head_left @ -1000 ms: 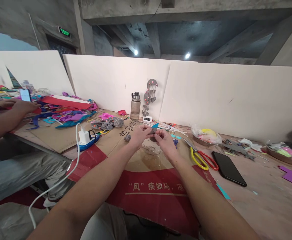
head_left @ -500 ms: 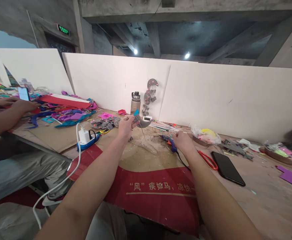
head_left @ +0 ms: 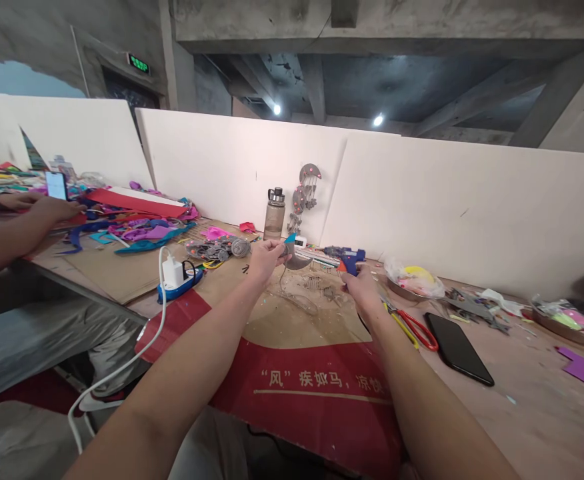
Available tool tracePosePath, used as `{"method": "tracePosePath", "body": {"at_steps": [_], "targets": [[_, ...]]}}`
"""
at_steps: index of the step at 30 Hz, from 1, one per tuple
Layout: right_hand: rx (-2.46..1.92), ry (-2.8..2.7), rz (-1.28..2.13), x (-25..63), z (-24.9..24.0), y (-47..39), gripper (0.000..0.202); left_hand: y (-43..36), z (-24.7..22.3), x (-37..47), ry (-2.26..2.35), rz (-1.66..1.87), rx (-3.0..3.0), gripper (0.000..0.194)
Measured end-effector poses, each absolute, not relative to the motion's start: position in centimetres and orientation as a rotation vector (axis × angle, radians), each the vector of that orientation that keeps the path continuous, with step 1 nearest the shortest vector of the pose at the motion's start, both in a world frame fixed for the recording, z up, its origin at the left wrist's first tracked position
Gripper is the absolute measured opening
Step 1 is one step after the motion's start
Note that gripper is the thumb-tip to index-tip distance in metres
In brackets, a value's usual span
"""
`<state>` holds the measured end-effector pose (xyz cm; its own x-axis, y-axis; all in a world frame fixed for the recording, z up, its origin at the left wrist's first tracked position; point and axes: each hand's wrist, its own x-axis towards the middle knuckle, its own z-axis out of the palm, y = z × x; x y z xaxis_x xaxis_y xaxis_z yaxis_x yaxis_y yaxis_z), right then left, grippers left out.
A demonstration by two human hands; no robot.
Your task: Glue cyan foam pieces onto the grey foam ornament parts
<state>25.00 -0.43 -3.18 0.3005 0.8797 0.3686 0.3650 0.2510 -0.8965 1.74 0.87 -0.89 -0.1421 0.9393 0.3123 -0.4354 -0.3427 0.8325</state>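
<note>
Between the fingers of my left hand (head_left: pixel 267 260) is a grey crescent moon piece (head_left: pixel 299 261) with a blue tip at its upper end. A thin cord (head_left: pixel 292 300) trails from it down to the cardboard. My right hand (head_left: pixel 362 283) is wrapped round a blue glue gun (head_left: pixel 349 259), raised above the table with its nozzle pointing left. Below the two hands lies a brown and red cardboard sheet (head_left: pixel 272 327) with small scraps on it. A finished-looking grey moon hanging (head_left: pixel 305 190) with pink dots is against the white board behind.
A water bottle (head_left: pixel 274 217) stands at the back. Red-handled scissors (head_left: pixel 419 330) and a black phone (head_left: pixel 458 347) lie at right. At left are a white plug (head_left: pixel 173 272), its cable, and another person's hand (head_left: pixel 52 208) near felt scraps (head_left: pixel 147 230).
My right hand has picked the glue gun up off the table and turned it leftward. The crescent piece has tilted more upright in my left hand. The camera view has shifted slightly.
</note>
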Motion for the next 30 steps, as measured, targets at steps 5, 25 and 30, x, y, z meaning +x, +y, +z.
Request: {"method": "tracePosePath", "body": {"at_steps": [5, 25, 30], "targets": [[-1.002, -1.412, 0.713, 20.7, -1.2, -3.5, 0.040, 0.9, -0.9, 1.7, 0.724, 1.704, 1.030, 0.013], [-1.145, -1.790, 0.231, 18.5, -0.9, -6.5, 0.045, 0.5, -0.7, 2.4, 0.789, 1.708, 1.066, 0.015], [-1.221, -1.767, 0.166, 18.4, -0.8, -6.5, 0.050, 0.5, -0.7, 2.4, 0.800, 1.731, 1.054, 0.015]]}}
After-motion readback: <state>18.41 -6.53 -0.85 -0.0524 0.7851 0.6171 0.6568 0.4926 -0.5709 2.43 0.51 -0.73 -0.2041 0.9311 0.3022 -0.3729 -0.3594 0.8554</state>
